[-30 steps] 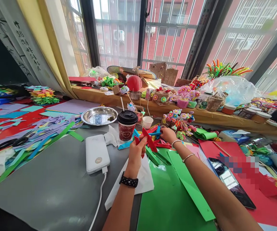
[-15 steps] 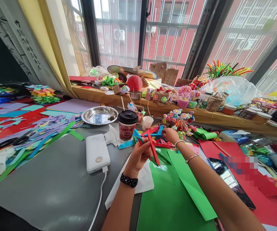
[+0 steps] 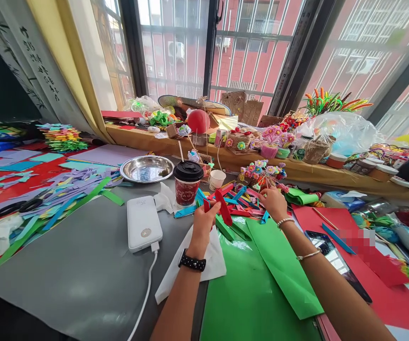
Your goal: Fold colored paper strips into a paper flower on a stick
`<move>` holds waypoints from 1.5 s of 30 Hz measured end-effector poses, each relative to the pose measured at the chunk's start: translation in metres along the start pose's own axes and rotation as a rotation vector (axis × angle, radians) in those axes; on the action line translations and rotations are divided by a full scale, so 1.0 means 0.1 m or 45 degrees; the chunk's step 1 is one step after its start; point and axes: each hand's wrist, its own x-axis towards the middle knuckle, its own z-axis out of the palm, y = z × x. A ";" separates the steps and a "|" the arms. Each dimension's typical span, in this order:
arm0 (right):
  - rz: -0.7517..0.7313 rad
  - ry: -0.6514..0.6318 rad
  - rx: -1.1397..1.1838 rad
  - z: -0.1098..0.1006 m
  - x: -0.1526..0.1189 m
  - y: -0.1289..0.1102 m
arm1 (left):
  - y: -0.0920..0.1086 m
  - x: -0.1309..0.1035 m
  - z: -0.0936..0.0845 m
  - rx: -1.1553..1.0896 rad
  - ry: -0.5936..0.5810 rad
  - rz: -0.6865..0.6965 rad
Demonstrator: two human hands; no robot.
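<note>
My left hand is closed in a pinch around a folded red paper strip, held up above the green sheet. Just behind its fingertips, blue folded strips lie near the cup. Over to the right, my right hand reaches to the edge of a pile of red and blue folded paper strips. Its fingers are drawn together, and what they pinch, if anything, is hidden. Green folded strips rest on the large green paper sheet below the pile.
A lidded drink cup stands behind my left hand, beside a paper cup and a metal dish. A white power bank with a cable lies left. A phone rests right; scissors lie among paper strips.
My right hand has moved right, from the middle of the pile to its right edge. My left hand has shifted slightly, and the red strip in it has turned.
</note>
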 end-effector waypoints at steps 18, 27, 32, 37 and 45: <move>-0.347 -0.125 0.760 -0.23 -0.76 -0.75 | -0.02 -0.05 0.03 0.544 0.038 0.319; -0.367 -0.230 1.003 -0.21 -0.71 -0.69 | -0.02 -0.07 0.05 0.483 0.009 0.356; -0.299 -0.235 1.085 -0.22 -0.73 -0.69 | -0.05 -0.07 0.05 0.469 -0.050 0.401; -0.323 -0.253 1.138 -0.24 -0.74 -0.68 | -0.06 -0.07 0.05 0.446 -0.068 0.422; -0.318 -0.312 1.199 -0.26 -0.73 -0.68 | -0.03 -0.07 0.05 0.464 -0.061 0.433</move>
